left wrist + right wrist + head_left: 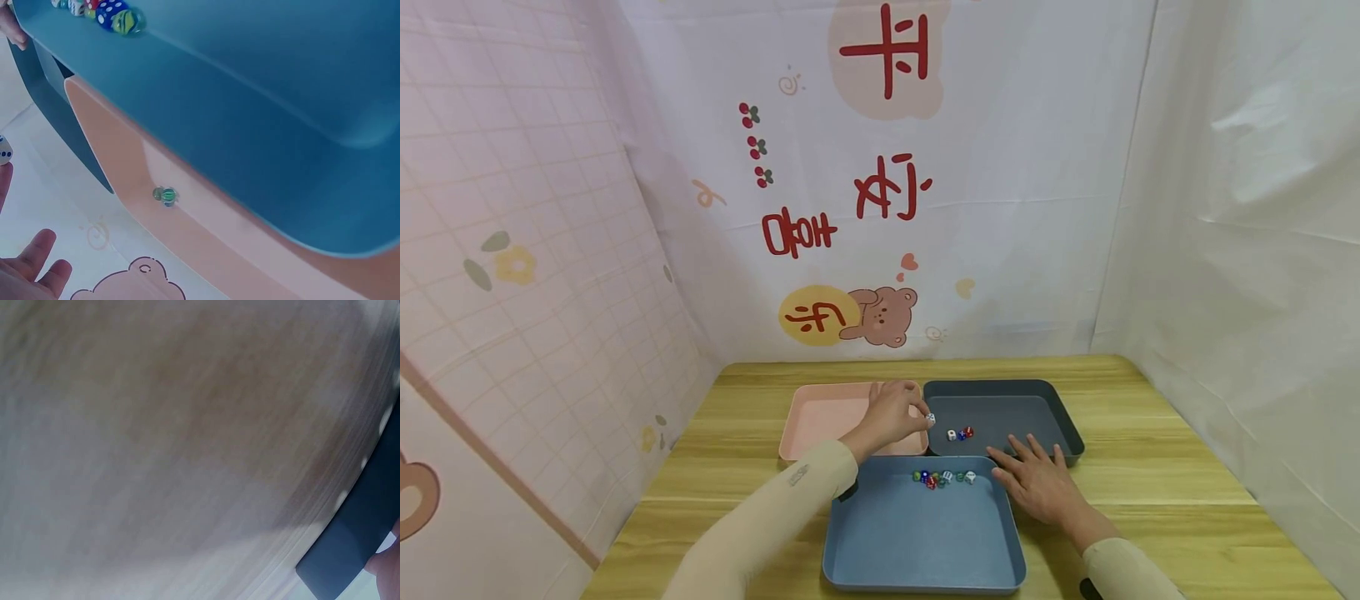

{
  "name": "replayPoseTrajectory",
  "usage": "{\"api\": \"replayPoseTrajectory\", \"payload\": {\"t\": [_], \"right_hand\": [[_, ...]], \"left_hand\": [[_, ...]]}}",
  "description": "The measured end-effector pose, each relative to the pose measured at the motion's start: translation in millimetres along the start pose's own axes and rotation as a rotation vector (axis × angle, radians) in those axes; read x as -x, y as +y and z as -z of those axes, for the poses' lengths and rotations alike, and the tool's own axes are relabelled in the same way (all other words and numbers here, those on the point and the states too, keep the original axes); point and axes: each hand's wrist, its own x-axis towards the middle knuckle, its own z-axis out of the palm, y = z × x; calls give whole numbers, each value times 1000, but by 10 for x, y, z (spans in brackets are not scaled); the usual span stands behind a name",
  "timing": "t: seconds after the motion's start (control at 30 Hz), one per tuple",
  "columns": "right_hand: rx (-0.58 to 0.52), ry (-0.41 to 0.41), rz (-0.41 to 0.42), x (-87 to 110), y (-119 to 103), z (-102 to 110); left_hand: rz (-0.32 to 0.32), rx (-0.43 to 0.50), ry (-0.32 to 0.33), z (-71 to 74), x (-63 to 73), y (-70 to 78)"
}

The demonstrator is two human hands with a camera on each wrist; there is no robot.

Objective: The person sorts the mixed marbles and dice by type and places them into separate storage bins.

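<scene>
My left hand (891, 414) pinches a white die (930, 418) between thumb and fingers, above where the pink tray (820, 393) meets the dark grey tray (1000, 408). In the left wrist view the same die (5, 151) shows at the left edge, beside a fingertip. My right hand (1043, 483) lies with fingers spread at the near edge of the dark tray, next to the blue tray's (925, 533) right corner, holding nothing. A white die (952, 435), a blue die (962, 435) and a red die (968, 432) sit in the dark tray.
Along the blue tray's far side lie several mixed dice and glass marbles, including a white die (971, 477) and a red die (932, 482). Green glass marbles (167, 196) lie in the pink tray. A wooden table (1180, 492) carries the trays, with printed cloth (1015, 250) behind.
</scene>
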Motion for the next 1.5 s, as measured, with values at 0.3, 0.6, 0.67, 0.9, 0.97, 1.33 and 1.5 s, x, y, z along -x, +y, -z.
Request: {"api": "replayPoseTrajectory", "payload": {"t": [0.3,0.6,0.67,0.9,0.97,1.33,1.5], "right_hand": [[9,-3,-7,-6,-1,1],[3,-10,-12,-17,1,-7],[1,-11,-9,-21,6,-15],[-1,-17,-17,-26,28,-33],[3,-12,-12,-24,31,-32],[8,-22,-11,-13,19,-16],[8,-18,-12,-16,16,-29]], "left_hand": [[61,-53,27,-44,-188,88],[99,-18,34,-185,-344,151],[112,-23,37,-235,-372,160],[148,-28,45,-392,-444,181],[156,-25,37,-423,-456,191],[168,-79,44,-521,-512,221],[176,-113,51,-550,-565,211]]}}
